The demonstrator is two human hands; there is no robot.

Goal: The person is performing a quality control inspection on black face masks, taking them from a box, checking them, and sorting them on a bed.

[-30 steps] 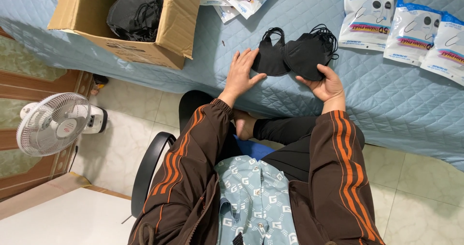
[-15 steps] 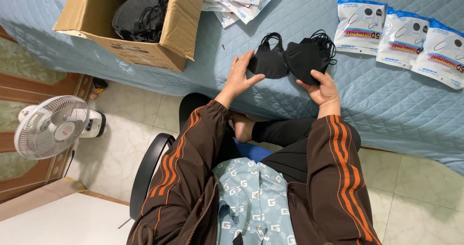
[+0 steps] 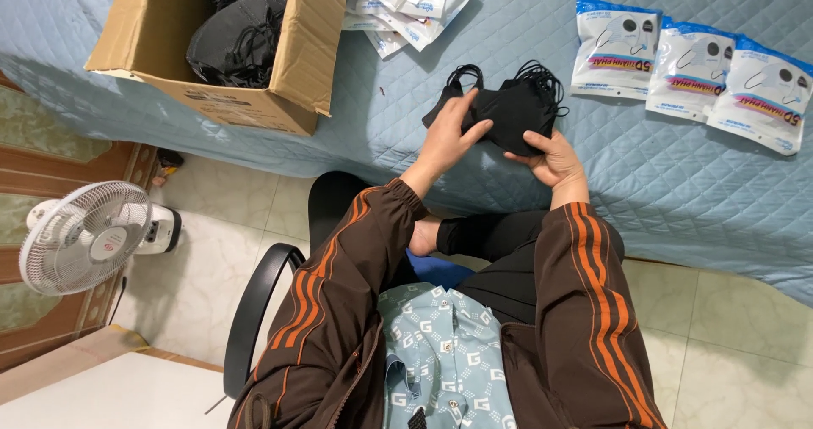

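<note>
A stack of black face masks [image 3: 512,107] with thin ear loops rests at the edge of a blue quilted bed [image 3: 406,116]. My left hand [image 3: 449,137] lies on the stack's left side, fingers pressing a mask onto it. From below and to the right, my right hand [image 3: 555,154] holds the stack with its thumb on top. Both sleeves are brown with orange stripes.
An open cardboard box [image 3: 169,56] with more black masks stands at the back left. Several flat white and blue packets [image 3: 406,5] lie behind the hands, and three filled packets [image 3: 690,73] lie in a row at the right. A white fan [image 3: 85,234] stands on the floor, left.
The separate mask under my left hand has been brought right onto the stack. Both hands are now closer together on one pile.
</note>
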